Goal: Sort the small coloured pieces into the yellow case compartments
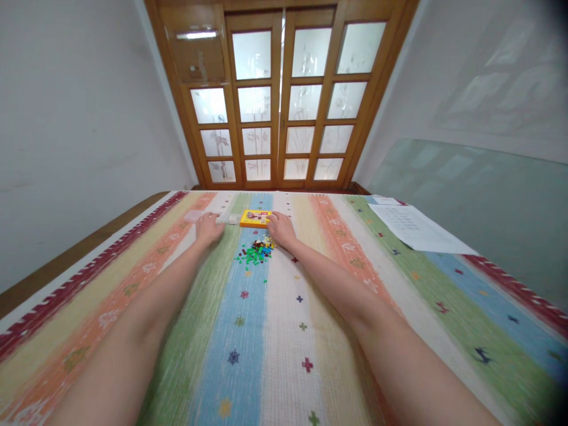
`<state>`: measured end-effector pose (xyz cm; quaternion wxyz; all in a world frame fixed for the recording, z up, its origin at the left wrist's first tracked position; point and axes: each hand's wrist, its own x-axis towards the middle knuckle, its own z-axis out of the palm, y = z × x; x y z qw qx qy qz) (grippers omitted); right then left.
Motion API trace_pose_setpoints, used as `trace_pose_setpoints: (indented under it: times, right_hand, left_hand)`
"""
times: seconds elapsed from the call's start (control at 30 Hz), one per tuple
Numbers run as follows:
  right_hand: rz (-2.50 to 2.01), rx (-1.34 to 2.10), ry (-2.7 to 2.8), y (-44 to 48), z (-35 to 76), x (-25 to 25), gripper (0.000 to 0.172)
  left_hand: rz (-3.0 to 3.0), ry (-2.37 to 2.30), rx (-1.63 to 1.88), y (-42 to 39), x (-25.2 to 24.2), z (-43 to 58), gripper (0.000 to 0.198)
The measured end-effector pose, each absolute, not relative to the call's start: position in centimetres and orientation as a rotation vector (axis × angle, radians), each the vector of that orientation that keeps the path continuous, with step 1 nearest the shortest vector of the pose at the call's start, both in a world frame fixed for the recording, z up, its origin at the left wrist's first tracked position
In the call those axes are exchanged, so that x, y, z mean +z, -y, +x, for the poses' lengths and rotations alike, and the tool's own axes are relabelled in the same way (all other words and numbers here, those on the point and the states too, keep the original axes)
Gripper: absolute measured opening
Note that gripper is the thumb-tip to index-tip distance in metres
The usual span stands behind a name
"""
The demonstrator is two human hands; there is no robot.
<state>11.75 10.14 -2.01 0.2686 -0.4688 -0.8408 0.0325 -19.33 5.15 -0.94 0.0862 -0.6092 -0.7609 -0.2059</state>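
Note:
My left hand (209,228) rests at the far part of the table with its fingers curled onto a clear plastic bag (193,215), which shows on both sides of the fingers. A yellow box (256,218) with a printed picture on top lies between my two hands. Its right end is gripped by my right hand (281,227), whose fingers lie over the edge. Just in front of the box is a loose pile of small building bricks (257,252), mostly green, with some blue, yellow and dark red ones. Their exact shapes are too small to make out.
A striped, patterned cloth (231,331) covers the table. Printed paper sheets (417,228) lie at the far right. Behind the table stand wooden doors with glass panes (284,106). Walls rise on both sides, and a pale green panel (479,195) borders the right side.

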Motion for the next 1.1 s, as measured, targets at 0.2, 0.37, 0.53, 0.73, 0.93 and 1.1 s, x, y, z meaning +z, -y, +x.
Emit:
trace_pose_setpoints:
  times: [0.2, 0.37, 0.53, 0.73, 0.93, 1.1]
  right_hand:
    - [-1.030, 0.175, 2.294, -8.4, 17.5, -2.2, 0.032]
    - [-0.966, 0.269, 2.373, -6.4, 21.1, -2.6, 0.031]
    - [-1.023, 0.347, 2.413, -5.8, 20.4, -3.7, 0.034]
    - [-1.059, 0.441, 2.321, -6.0, 19.1, -4.1, 0.038]
    - [-1.125, 0.458, 2.172, -6.0, 19.9, -3.6, 0.032]
    - [-1.121, 0.467, 2.174, -5.8, 19.8, -3.5, 0.029]
  left_hand:
    - [-2.425, 2.073, -0.618, -1.3, -2.4, -13.0, 0.056]
    - [-2.654, 1.884, -0.529, 3.3, -3.0, -8.4, 0.085]
    - [-2.546, 1.850, -0.526, 3.3, -3.6, -5.1, 0.086]
    - [-2.518, 1.787, -0.533, -0.5, -4.2, -3.5, 0.077]
    - [-2.443, 1.807, -0.571, -2.2, -3.8, -1.7, 0.060]
    - [-2.403, 1.841, -0.595, -2.9, -2.9, -0.3, 0.035]
